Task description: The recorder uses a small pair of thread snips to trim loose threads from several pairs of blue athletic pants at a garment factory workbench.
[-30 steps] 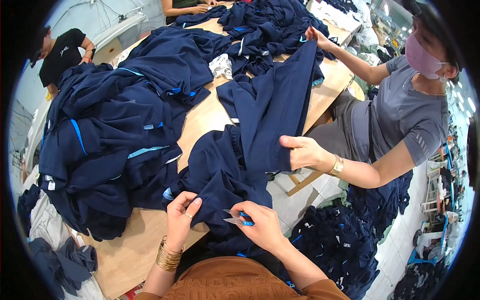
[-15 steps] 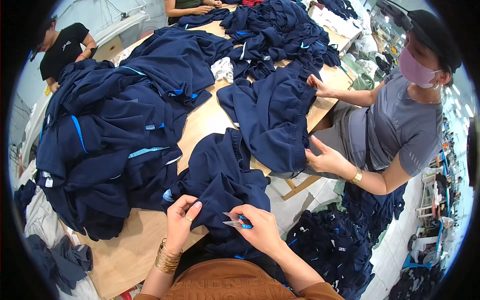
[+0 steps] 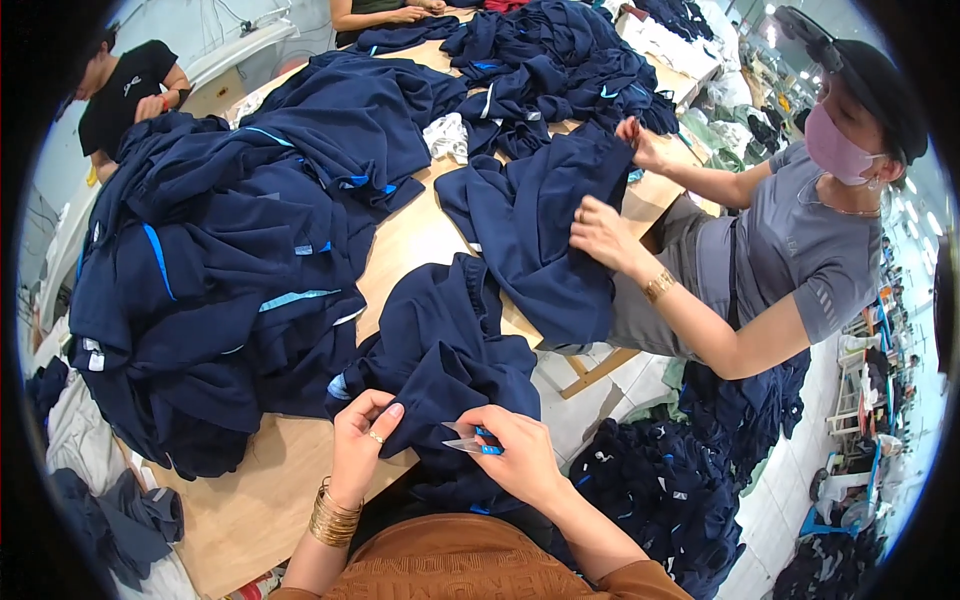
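A navy garment [image 3: 445,345] with a gathered waistband hangs over the table's near edge in front of me. My left hand [image 3: 362,425] pinches a fold of it between thumb and finger. Thread snips [image 3: 464,440] with pale pointed blades and blue grips sit in my right hand [image 3: 515,450], whose fingers wrap round them. The blades stand apart and point left toward the cloth by my left hand. A light blue patch [image 3: 338,387] shows on the garment's left side. Whether a loose thread lies at the pinched fold is too small to tell.
Navy garments heap high on the left of the wooden table [image 3: 260,510]; another pile [image 3: 560,70] lies at the back. A co-worker [image 3: 780,240] at right handles navy trousers [image 3: 545,230]. More garments [image 3: 650,500] cover the floor at right. Two other people stand beyond the table.
My hands, the snips and the garment before me have barely moved. The co-worker's nearer hand has come up and inward over the trousers. The person at far left has raised a hand.
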The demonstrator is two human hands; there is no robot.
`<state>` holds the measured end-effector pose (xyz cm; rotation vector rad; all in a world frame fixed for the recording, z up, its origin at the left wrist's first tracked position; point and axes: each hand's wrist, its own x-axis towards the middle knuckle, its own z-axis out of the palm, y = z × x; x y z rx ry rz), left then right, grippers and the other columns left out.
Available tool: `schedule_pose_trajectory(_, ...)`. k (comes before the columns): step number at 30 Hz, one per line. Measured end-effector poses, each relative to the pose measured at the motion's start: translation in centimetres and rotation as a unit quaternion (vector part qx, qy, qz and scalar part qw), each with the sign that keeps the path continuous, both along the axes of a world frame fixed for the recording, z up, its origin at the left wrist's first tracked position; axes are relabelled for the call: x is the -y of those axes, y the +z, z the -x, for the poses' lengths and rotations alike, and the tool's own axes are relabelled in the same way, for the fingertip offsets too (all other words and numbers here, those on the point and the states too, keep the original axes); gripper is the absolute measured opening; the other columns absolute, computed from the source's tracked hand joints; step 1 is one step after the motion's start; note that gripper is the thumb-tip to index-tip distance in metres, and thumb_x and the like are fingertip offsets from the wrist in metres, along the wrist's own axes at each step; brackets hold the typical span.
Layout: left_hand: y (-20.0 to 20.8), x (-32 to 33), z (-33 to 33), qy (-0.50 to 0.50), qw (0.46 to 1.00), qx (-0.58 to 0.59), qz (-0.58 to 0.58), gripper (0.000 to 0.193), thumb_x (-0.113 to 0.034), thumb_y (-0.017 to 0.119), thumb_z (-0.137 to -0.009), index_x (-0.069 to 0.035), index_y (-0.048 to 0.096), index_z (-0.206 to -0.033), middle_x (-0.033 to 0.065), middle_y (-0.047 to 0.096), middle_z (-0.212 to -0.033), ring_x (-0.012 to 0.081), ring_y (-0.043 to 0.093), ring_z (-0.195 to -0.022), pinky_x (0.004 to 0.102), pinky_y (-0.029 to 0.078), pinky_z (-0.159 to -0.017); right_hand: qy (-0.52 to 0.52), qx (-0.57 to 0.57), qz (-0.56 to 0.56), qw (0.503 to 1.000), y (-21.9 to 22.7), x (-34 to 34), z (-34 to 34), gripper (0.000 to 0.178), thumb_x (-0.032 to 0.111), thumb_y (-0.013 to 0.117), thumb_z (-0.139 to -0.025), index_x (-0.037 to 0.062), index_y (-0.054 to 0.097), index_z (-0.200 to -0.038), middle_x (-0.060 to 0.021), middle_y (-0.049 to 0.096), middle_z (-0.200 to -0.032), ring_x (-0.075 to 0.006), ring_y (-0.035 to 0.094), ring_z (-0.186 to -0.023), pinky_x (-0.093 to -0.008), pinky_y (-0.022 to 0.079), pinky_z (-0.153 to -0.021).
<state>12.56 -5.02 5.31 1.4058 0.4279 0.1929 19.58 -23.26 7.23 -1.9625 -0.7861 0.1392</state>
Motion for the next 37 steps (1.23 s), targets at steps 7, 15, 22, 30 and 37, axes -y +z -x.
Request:
schedule_pose_trajectory(7, 2.4, -0.1, 0.1, -0.057, 0.997, -0.014, 0.059, 0.009, -0.008, 0.060, -0.085, 0.002, 0.061, -0.086, -0.0037, 0.057, -0.079, 0.0017, 0.049, -0.073, 0.0170, 0.040, -0.067, -0.034, -0.022, 0.003, 0.999, 2.3, 0.1, -0.1, 0.016, -0.001, 0.066, -0.071, 0.0046, 0.060, -0.084, -0.0051, 0.062, -0.074, -0.0125, 0.059, -0.064, -0.0232, 0.045, -0.060)
schedule_pose_trajectory(15, 3.6, -0.4, 0.6, -0.081, 0.990, 0.010, 0.117, 0.012, -0.009, 0.059, -0.087, 0.002, 0.061, -0.086, -0.0042, 0.057, -0.079, 0.0011, 0.048, -0.074, 0.0167, 0.040, -0.067, -0.042, -0.006, 0.045, 0.998, 3.9, 0.3, 0.4, 0.032, 0.017, 0.075, -0.067, 0.0055, 0.060, -0.092, -0.0043, 0.060, -0.073, -0.0150, 0.055, -0.061, -0.0249, 0.046, -0.058)
schedule_pose_trajectory(22, 3.6, -0.6, 1.1, -0.080, 0.996, 0.023, 0.042, 0.021, -0.016, 0.060, -0.087, 0.000, 0.058, -0.074, -0.0080, 0.048, -0.064, -0.0009, 0.037, -0.059, 0.0174, 0.030, -0.051, -0.009, 0.117, 0.074, 0.990, 3.9, -0.4, 1.1, 0.025, 0.022, 0.074, -0.069, 0.0060, 0.061, -0.084, -0.0028, 0.056, -0.065, -0.0174, 0.048, -0.053, -0.0272, 0.036, -0.048)
schedule_pose_trajectory(30, 4.1, -0.7, 1.4, -0.082, 0.996, 0.021, 0.013, 0.030, -0.021, 0.061, -0.087, -0.001, 0.054, -0.066, -0.0091, 0.037, -0.056, 0.0003, 0.028, -0.055, 0.0201, 0.022, -0.046, 0.010, 0.186, 0.087, 0.979, 4.2, -1.2, 1.6, 0.023, 0.024, 0.074, -0.069, 0.0074, 0.061, -0.078, -0.0012, 0.054, -0.061, -0.0170, 0.047, -0.050, -0.0284, 0.035, -0.047)
schedule_pose_trajectory(37, 5.0, -0.7, 1.3, -0.106, 0.994, -0.001, -0.029, 0.030, -0.023, 0.062, -0.086, 0.000, 0.057, -0.067, -0.0051, 0.035, -0.054, 0.0023, 0.028, -0.054, 0.0218, 0.023, -0.046, 0.026, 0.207, 0.129, 0.969, 4.5, -1.4, 1.6, 0.024, 0.027, 0.074, -0.069, 0.0084, 0.062, -0.079, -0.0007, 0.056, -0.064, -0.0170, 0.050, -0.053, -0.0278, 0.037, -0.049)
